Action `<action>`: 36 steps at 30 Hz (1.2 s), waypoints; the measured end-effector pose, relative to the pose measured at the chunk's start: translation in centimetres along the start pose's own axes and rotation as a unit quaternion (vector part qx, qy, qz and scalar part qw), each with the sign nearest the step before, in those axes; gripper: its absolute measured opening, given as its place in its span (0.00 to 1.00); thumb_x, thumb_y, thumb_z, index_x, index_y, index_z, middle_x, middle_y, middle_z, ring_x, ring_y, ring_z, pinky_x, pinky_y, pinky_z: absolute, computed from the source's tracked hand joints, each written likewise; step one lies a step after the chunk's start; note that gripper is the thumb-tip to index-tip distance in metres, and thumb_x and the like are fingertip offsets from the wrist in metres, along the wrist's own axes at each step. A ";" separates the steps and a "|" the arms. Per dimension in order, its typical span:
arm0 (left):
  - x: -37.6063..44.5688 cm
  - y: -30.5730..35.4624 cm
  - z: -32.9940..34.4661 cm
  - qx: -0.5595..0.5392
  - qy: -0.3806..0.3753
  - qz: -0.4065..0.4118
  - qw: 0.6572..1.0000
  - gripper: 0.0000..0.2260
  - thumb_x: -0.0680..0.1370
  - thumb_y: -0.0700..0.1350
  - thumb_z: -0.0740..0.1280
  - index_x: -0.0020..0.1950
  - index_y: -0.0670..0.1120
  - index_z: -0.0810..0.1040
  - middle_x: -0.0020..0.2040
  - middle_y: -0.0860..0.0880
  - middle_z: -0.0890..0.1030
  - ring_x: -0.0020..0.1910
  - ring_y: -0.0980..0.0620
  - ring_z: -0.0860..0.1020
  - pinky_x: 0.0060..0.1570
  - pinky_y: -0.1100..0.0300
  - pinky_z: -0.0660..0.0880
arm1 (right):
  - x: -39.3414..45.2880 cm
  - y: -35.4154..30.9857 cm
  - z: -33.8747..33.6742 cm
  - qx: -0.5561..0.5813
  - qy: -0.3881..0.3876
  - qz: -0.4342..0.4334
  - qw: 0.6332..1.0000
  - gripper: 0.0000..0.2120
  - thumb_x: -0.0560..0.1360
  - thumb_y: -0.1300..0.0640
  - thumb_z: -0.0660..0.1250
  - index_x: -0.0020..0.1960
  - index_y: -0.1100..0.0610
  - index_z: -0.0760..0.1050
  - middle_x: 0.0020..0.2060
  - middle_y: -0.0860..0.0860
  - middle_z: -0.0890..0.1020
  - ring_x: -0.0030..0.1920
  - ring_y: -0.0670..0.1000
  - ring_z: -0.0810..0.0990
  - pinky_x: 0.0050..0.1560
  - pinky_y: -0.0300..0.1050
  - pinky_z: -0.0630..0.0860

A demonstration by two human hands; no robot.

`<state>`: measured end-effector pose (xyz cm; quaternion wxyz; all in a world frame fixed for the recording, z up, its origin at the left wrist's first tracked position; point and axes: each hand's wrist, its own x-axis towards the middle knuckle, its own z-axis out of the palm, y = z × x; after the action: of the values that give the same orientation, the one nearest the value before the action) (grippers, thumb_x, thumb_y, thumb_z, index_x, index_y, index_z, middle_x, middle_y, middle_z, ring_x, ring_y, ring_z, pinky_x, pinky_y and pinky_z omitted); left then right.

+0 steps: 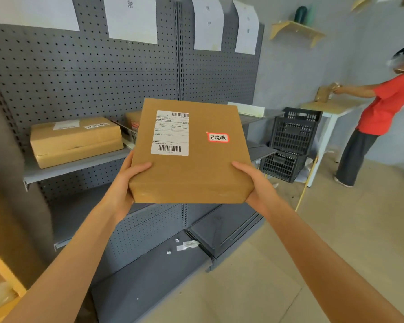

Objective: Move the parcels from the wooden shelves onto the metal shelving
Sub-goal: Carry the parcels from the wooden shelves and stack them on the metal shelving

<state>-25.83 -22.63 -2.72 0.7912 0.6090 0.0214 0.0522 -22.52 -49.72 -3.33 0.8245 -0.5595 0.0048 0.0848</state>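
I hold a flat brown cardboard parcel in front of me with both hands; it carries a white shipping label and a small red-edged sticker. My left hand grips its near left corner, thumb on top. My right hand grips the near right corner the same way. The parcel hovers in front of the grey metal shelving, at the height of its middle shelf. On that shelf lies another brown parcel to the left, and a smaller parcel sits partly hidden behind the held one.
The wooden shelf edge shows at the lower left. Two stacked black crates stand right of the shelving. A person in a red top works at a white table at the far right. Paper scraps lie on the bottom shelf.
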 end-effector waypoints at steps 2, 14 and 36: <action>2.5 0.8 0.0 -0.004 0.020 0.011 1.000 0.34 0.66 0.49 0.72 0.71 0.55 0.68 0.56 0.54 0.81 0.47 0.56 0.81 0.40 0.59 0.75 | 3.2 -1.2 0.8 -0.001 -0.014 -0.008 1.000 0.24 0.73 0.54 0.69 0.68 0.54 0.71 0.58 0.53 0.81 0.58 0.55 0.80 0.54 0.54 0.79; 10.4 6.0 -5.7 0.023 0.147 0.107 0.983 0.24 0.72 0.45 0.67 0.67 0.57 0.71 0.54 0.57 0.81 0.51 0.56 0.79 0.47 0.57 0.75 | 18.5 -2.7 10.3 -0.005 -0.160 0.004 0.987 0.24 0.73 0.54 0.69 0.68 0.50 0.71 0.58 0.51 0.81 0.58 0.53 0.80 0.55 0.52 0.78; 19.0 13.1 -21.1 0.057 0.378 0.118 0.916 0.27 0.70 0.54 0.69 0.68 0.52 0.71 0.58 0.49 0.78 0.54 0.50 0.76 0.46 0.55 0.73 | 35.2 0.4 32.5 -0.115 -0.305 0.009 0.945 0.16 0.71 0.49 0.72 0.58 0.46 0.75 0.53 0.49 0.82 0.55 0.51 0.80 0.58 0.51 0.75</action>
<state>-9.71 3.00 5.03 0.6759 0.5861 0.2503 0.3702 9.28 -14.84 4.83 0.7156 -0.5979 -0.2516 0.2589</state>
